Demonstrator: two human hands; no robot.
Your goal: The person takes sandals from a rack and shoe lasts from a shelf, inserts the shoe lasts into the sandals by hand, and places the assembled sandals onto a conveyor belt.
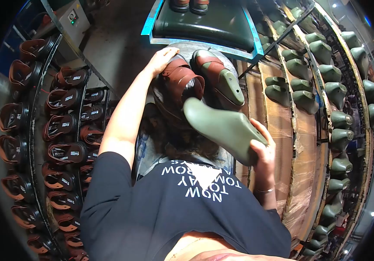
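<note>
My right hand (265, 150) grips the heel end of a green shoe last (222, 126), raised in front of my chest with its toe pointing left. My left hand (164, 61) is on the far end of a brown-strapped sandal (182, 80), fingers bent over its edge. No last shows inside that sandal's straps. Just right of it lies a second sandal (208, 65) with another green last (230, 87) still in it. Both sandals rest on a grey worn surface (187, 45).
A conveyor belt (204, 30) with a blue frame lies ahead, carrying another pair of sandals (190, 6). Racks of brown sandals (65, 126) stand on the left. On the right, shelves hold rows of green lasts (302, 91). A grey control box (67, 24) is at upper left.
</note>
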